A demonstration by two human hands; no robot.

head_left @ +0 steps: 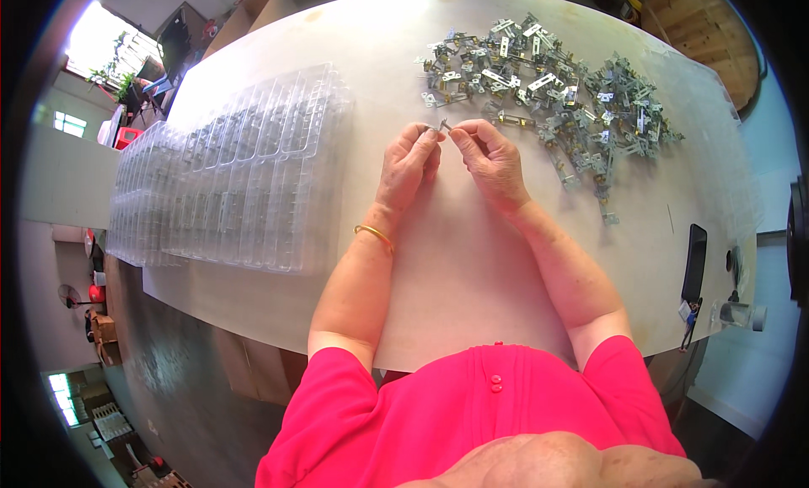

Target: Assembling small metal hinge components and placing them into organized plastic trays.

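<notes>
Pinching small metal piece [444, 125] | both hands [409, 164] [495, 166] | curled, fingertips together

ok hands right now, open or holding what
Left hand: closed, pinching a small metal part.
Right hand: closed, pinching metal too; same part or another, cannot tell.

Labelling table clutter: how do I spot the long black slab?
On the pale table, go from the heap of metal parts toward the wearer, along the right side. Near the edge lies a flat, phone-like black slab. It is dark all over, unlike the clear jar nearer the wearer or the silvery heap.
</notes>
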